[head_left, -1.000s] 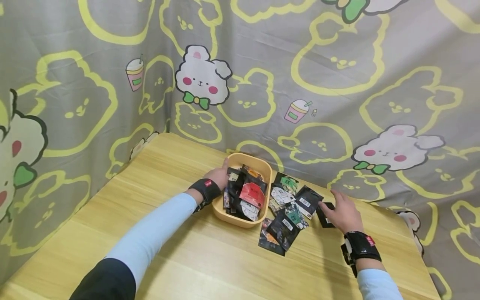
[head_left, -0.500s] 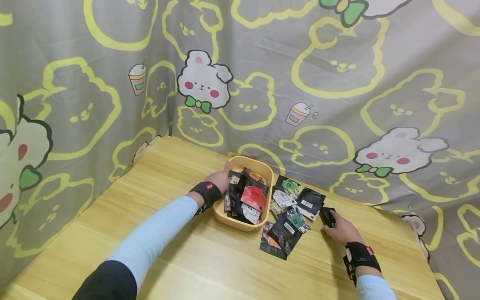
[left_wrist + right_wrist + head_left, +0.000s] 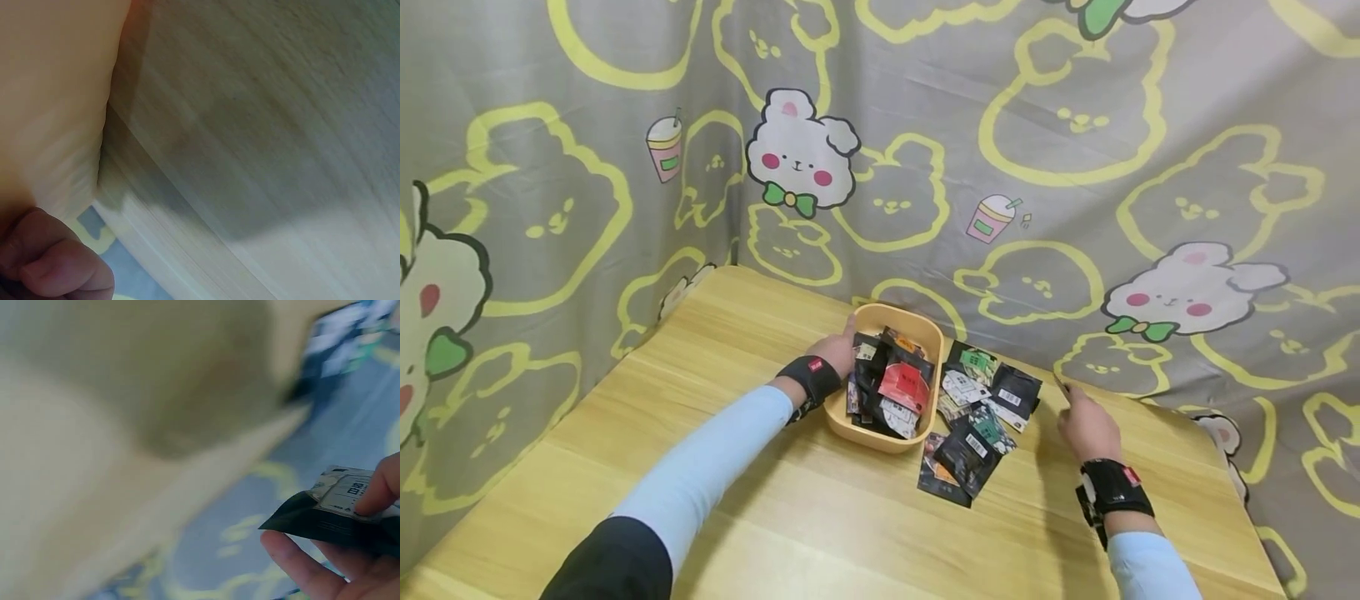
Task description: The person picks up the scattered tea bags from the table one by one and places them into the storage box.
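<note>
My left hand [image 3: 833, 357] holds the left side of a yellow-orange plastic box [image 3: 934, 332]. In the left wrist view its bent fingers [image 3: 65, 265] lie against the box's outer wall [image 3: 56, 106]. Dark sachets fill the box, with a red-labelled sachet [image 3: 904, 380] on top. Over the table, right of the loose sachets, my right hand [image 3: 1088, 427] pinches one dark sachet, seen edge-on in the head view. Close up, that sachet [image 3: 340, 495] shows a pale label, with the thumb on top and fingers beneath.
Several loose sachets [image 3: 973, 450] lie overlapping on the wooden table [image 3: 820, 517], just right of the box. A grey curtain [image 3: 925, 100] with yellow cartoon outlines hangs along the back and left table edges.
My right hand has taken hold of the black sachet lying right of the pile and lifted it off the table. My left hand stays at the box.
</note>
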`<state>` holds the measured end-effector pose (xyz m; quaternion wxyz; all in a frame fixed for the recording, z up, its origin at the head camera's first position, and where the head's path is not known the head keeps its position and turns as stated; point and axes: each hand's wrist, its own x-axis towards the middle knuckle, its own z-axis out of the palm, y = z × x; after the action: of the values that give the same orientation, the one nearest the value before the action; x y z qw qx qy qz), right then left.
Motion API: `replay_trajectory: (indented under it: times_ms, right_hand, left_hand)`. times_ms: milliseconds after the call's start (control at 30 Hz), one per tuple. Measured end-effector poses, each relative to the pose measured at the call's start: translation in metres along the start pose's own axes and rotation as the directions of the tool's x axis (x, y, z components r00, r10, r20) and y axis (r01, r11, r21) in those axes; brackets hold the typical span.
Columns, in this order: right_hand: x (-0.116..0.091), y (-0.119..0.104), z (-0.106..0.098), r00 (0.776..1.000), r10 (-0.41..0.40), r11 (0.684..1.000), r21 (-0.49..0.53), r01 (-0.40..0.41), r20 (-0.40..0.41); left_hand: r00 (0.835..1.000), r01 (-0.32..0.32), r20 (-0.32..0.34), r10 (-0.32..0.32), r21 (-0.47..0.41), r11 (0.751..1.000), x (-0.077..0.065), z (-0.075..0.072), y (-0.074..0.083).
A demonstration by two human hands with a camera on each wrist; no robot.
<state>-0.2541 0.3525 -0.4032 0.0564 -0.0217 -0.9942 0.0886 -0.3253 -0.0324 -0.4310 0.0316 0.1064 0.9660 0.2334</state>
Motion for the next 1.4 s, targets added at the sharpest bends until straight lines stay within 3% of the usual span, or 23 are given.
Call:
replay_trajectory:
  times_ms: [100,233,533,700,900,1167,1400]
  right_hand:
    - [0.011,-0.035,-0.006,0.992,-0.106,0.994,0.002,0.106,-0.073]
    - [0.019,-0.08,-0.007,0.962,-0.245,0.969,-0.002,0.246,-0.118]
    - [0.032,-0.157,-0.005,0.92,-0.384,0.923,-0.008,0.385,-0.075]
    - [0.04,-0.182,-0.004,0.897,-0.441,0.896,0.057,0.44,0.009]
    - [0.043,-0.18,-0.003,0.885,-0.461,0.886,0.085,0.456,0.061]
    - [0.046,-0.152,0.002,0.903,-0.422,0.904,0.12,0.411,0.08]
    - [0.053,-0.11,0.004,0.934,-0.347,0.932,0.139,0.334,0.084]
  left_hand:
    - [1.0,0.001,-0.003,-0.001,-0.001,1.0,-0.005,-0.007,0.003]
    - [1.0,0.01,0.002,-0.01,0.005,1.0,-0.008,-0.01,0.004]
    - [1.0,0.003,-0.022,-0.003,0.009,1.0,0.002,0.003,-0.003]
    - [1.0,-0.003,-0.022,0.004,0.014,1.0,0.004,0.007,-0.004]
    - [1.0,-0.002,-0.013,0.002,0.002,1.0,0.004,0.004,-0.005]
    - [1.0,0.016,-0.007,-0.017,-0.027,1.0,0.007,0.004,-0.007]
    - [1.0,0.004,0.009,-0.004,-0.018,1.0,0.006,0.003,-0.007]
